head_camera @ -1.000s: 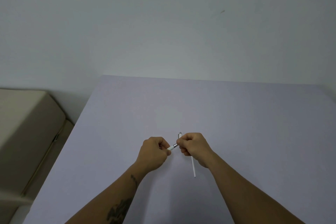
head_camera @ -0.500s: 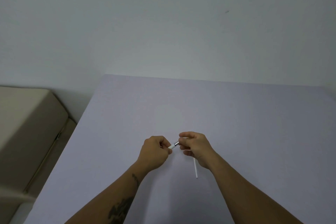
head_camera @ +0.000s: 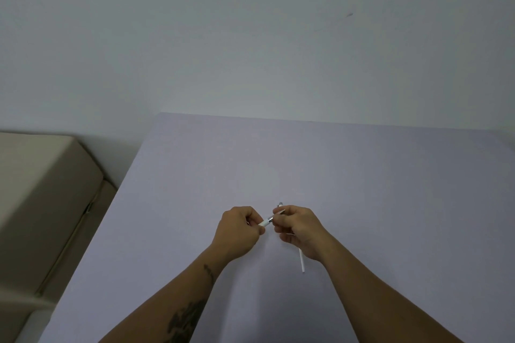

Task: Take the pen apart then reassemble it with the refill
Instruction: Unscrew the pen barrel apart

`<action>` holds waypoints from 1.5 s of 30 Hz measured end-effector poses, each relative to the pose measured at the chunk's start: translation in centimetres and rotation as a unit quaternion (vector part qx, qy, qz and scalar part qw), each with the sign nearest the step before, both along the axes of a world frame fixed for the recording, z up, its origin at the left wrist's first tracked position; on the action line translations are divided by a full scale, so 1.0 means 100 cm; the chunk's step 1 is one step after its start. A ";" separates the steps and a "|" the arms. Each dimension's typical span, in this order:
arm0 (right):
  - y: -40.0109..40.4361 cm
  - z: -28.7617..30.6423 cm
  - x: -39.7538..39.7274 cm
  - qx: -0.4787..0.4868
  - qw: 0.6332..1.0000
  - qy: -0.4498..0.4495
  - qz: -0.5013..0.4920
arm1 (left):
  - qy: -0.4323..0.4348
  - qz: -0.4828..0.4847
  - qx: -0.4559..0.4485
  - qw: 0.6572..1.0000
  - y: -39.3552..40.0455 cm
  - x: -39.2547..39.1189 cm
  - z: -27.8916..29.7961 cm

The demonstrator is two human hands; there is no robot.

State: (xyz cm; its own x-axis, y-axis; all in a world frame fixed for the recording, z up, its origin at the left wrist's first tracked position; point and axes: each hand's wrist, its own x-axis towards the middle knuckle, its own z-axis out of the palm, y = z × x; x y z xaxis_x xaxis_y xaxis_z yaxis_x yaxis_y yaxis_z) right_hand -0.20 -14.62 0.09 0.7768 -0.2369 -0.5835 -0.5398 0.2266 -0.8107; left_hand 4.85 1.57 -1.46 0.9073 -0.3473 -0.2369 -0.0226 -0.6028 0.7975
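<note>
Over the middle of the pale lilac table (head_camera: 362, 175), both my hands hold a white pen (head_camera: 267, 221) with a silver front end. My left hand (head_camera: 239, 231) is closed around the white barrel, most of which is hidden in the fist. My right hand (head_camera: 299, 227) pinches the silver tip section between thumb and fingers. A thin white refill (head_camera: 302, 262) lies on the table under my right hand; its lower end sticks out below the wrist and its grey tip shows just above the fingers.
The table's left edge runs diagonally from the far corner toward me. Left of it stands a beige upholstered seat (head_camera: 41, 189), lower than the tabletop. A plain grey-white wall (head_camera: 250, 36) rises right behind the table's far edge.
The hands stay at the same spot. My right hand's fingers shifted around the silver tip, opening a little and then closing on it again. The refill has not moved.
</note>
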 end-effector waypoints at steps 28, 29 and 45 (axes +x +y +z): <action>-0.001 0.001 0.001 0.067 0.997 0.020 -0.028 | 0.000 -0.013 0.011 1.000 -0.002 0.000 0.004; -0.001 0.001 0.001 0.073 0.997 0.020 -0.028 | -0.001 -0.013 0.010 1.000 -0.002 -0.001 0.004; 0.002 0.004 -0.001 0.037 0.999 0.030 -0.009 | 0.001 -0.016 0.015 1.000 -0.002 -0.002 0.007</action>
State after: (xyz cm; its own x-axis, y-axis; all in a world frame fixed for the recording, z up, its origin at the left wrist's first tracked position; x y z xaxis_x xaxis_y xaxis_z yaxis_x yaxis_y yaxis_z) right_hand -0.29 -14.45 0.49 0.7360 -0.2054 -0.6450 -0.5820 0.2947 -0.7579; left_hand 4.60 1.42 -0.80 0.8956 -0.3681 -0.2497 -0.0403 -0.6262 0.7786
